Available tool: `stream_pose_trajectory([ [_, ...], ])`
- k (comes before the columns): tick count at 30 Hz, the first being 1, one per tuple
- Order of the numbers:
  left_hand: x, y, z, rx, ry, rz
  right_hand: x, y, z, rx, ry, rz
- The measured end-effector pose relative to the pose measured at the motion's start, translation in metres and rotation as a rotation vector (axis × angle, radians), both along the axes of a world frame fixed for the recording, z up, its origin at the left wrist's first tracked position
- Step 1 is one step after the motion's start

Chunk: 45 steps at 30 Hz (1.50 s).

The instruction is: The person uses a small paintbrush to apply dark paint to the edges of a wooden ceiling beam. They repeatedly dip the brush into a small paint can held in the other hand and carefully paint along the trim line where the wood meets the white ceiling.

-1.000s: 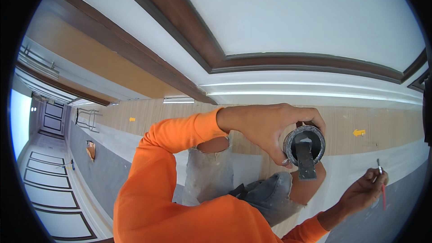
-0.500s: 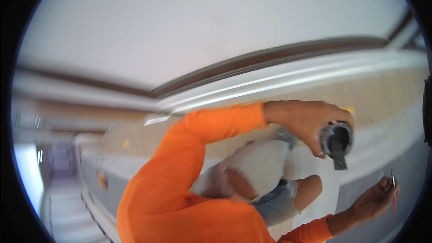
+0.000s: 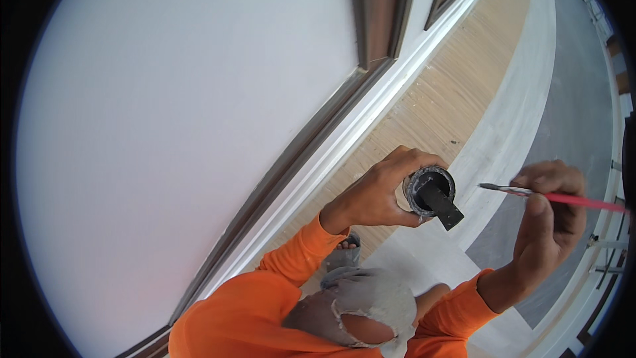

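Observation:
My left hand (image 3: 374, 189) is closed round a small dark can (image 3: 411, 195) with a smudged grey rim and dark contents; a flat black strip (image 3: 442, 207) lies across its mouth and sticks out toward the lower right. My right hand (image 3: 550, 215) grips a slim paintbrush (image 3: 583, 200) with a red handle and metal ferrule, its darkened tip pointing left, just to the right of the can, not touching it. Both forearms wear orange sleeves, and my ripped-jeans knee is below the hands.
A pale wall panel (image 3: 179, 93) with dark brown moulding (image 3: 381, 20) fills the left, above a white baseboard (image 3: 417, 69). Beside it runs a wood-look floor (image 3: 457, 86) with a pale covering strip (image 3: 510, 119) and grey covering (image 3: 573, 86) farther right.
My view has swung round, so the panel now fills the left and the floor runs up the right. My right hand with the brush has risen to beside the can.

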<state>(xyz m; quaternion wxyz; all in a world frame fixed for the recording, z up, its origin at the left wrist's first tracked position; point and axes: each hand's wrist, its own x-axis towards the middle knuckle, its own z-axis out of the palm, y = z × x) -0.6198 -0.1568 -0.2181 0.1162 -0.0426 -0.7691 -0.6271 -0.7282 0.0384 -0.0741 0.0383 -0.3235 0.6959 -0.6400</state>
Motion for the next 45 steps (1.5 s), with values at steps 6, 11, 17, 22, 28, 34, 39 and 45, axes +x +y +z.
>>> stream_pose_trajectory([
  [6, -0.024, 0.000, 0.006, 0.017, -0.067, -0.062, -0.039, -0.007, 0.020, 0.364, -0.090, 0.111],
  [11, -0.068, -0.009, 0.013, 0.017, -0.028, -0.135, -0.096, -0.007, 0.025, 0.358, -0.078, 0.148],
  [17, -0.043, -0.010, 0.068, -0.007, -0.148, -0.142, -0.097, 0.007, 0.033, 0.247, -0.193, 0.374],
  [22, 0.030, 0.012, 0.075, -0.115, -0.221, -0.054, -0.069, 0.002, -0.001, 0.099, -0.299, 0.670],
  [28, 0.114, 0.037, 0.054, -0.093, -0.299, 0.134, -0.034, -0.037, -0.048, 0.066, -0.095, 1.056],
  [34, 0.118, 0.055, 0.014, -0.148, -0.162, 0.232, -0.009, -0.028, -0.082, 0.111, 0.074, 1.089],
  [39, 0.148, 0.067, 0.001, -0.147, -0.177, 0.163, 0.022, -0.013, -0.086, 0.198, 0.372, 1.008],
  [45, 0.140, 0.072, 0.002, -0.154, -0.113, 0.170, 0.032, 0.004, -0.069, 0.271, 0.495, 0.939],
])
